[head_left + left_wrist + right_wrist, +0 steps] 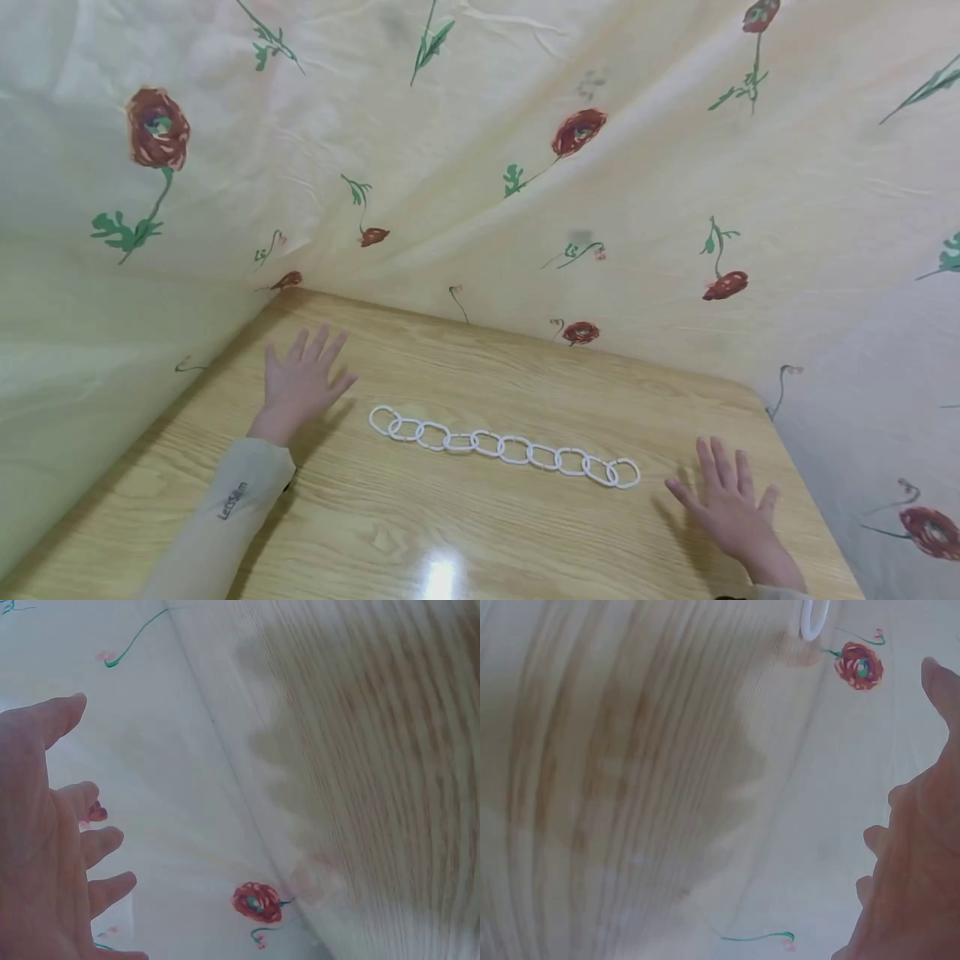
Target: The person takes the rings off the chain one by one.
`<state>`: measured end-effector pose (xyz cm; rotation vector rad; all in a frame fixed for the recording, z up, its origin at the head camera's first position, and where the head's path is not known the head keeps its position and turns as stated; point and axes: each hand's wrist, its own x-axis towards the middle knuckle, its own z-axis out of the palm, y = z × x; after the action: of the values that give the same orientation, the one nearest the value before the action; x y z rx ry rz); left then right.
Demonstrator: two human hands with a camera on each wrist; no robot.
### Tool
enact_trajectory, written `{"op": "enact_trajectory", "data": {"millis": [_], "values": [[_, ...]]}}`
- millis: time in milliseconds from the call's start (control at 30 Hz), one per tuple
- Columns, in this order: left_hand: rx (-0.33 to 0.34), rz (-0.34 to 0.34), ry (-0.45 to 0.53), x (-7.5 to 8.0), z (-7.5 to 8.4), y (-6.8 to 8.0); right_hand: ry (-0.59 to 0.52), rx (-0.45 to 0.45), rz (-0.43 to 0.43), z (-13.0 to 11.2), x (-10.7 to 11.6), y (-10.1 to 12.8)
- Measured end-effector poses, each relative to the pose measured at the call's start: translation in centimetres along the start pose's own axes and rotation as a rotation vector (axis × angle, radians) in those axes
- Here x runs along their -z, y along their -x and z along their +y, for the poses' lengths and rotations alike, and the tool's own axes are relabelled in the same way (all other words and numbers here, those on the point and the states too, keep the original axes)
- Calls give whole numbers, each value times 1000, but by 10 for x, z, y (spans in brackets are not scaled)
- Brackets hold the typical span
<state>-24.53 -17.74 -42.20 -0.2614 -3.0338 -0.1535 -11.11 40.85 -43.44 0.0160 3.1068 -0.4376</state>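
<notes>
A chain of several white plastic links point(515, 450) lies stretched out across the wooden table, slanting slightly down to the right in the head view. Left of its end is my left hand point(302, 382), fingers spread and holding nothing. Beyond the chain's other end my right hand point(731, 508) is spread too, with nothing in it. Both hands cast shadows on the wood. In the left wrist view the left hand point(45, 832) shows its palm side and separated fingers. The right wrist view shows the right hand point(919, 847) and one white link point(814, 619) at the top edge.
A wooden table point(375, 533) carries the chain. Behind it and along both sides hangs a pale cloth point(465, 167) printed with red flowers, meeting the table's far edge. A bright light reflection shows near the front of the tabletop.
</notes>
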Motion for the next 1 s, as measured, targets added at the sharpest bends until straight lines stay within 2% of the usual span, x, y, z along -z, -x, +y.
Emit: {"op": "enact_trajectory", "data": {"millis": [233,367,467,633,767,1000], "values": [[2,4,47,-5,5,1,-78,85,94,-7,-10,-6],[-2,-19,87,-8,10,1,-157,109,90,-15,-12,-11],[-17,-16,142,-10,15,2,-191,86,47,-21,-13,-16],[-77,2,326,-12,25,4,-171,28,-34,-29,-11,-24],[-130,12,489,-12,32,8,-128,15,-62,-38,-9,-30],[-157,-32,724,-11,41,8,-71,-74,-93,-53,-6,-40]]}}
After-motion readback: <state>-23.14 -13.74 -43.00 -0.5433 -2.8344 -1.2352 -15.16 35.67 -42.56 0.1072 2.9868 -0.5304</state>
